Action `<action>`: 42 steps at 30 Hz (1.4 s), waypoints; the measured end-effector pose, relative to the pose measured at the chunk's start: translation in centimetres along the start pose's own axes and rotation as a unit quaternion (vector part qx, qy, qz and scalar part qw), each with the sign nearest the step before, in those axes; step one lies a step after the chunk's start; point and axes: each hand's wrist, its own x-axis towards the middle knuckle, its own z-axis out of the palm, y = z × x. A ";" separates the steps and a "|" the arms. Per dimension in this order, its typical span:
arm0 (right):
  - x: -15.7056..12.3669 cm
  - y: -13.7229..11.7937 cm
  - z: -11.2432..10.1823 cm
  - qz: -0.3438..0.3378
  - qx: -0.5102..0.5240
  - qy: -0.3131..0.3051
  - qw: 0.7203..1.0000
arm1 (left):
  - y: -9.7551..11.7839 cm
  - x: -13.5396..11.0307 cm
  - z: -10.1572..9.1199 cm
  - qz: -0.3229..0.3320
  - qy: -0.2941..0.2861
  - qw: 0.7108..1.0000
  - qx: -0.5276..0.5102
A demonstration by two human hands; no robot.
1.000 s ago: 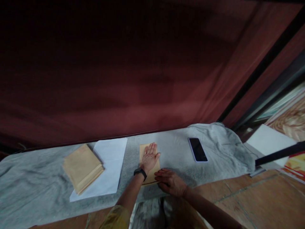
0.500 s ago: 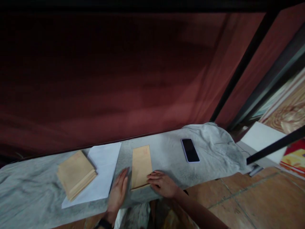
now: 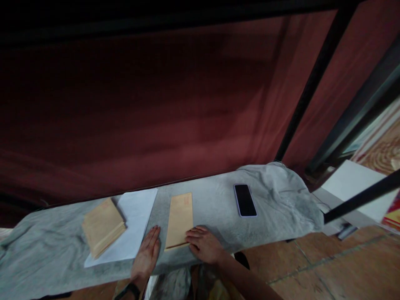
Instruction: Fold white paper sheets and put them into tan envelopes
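Observation:
A brown paper envelope (image 3: 179, 214) with faint red print at its top right lies lengthwise on the grey cloth. My right hand (image 3: 205, 245) is at its lower right corner, fingers over the edge and thumb by the corner; the thumb's contact is partly hidden. To the envelope's left, my left hand (image 3: 147, 252) rests on the cloth, fingers stretched out and holding nothing. It lies beside the right edge of a white paper sheet (image 3: 137, 216). Partly covering that sheet is a stack of brown envelopes (image 3: 104, 225), turned at an angle.
A phone (image 3: 245, 201) with a purple edge lies to the right on the grey cloth (image 3: 215, 200). Behind the bench hangs a dark red panel (image 3: 187, 125). A slanting black bar (image 3: 365, 196) and a white board (image 3: 350, 181) stand at the right, above the tiled floor (image 3: 296, 262).
The view has shifted slightly. My left hand sits a little farther from the envelope, closer to the white sheet. My right hand stays at the envelope's lower right corner.

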 end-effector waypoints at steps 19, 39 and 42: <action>-0.1 -0.8 -0.4 -0.002 -0.005 -0.002 1.000 | 1.0 -0.3 -0.2 -0.021 0.003 1.000 0.003; -0.6 -1.0 1.2 0.010 -0.050 0.004 0.999 | 1.1 -0.7 -0.4 -0.020 0.030 0.998 -0.059; -0.7 -1.0 1.1 0.005 -0.055 0.003 0.998 | 1.5 -0.3 -0.4 -0.040 0.047 0.993 -0.100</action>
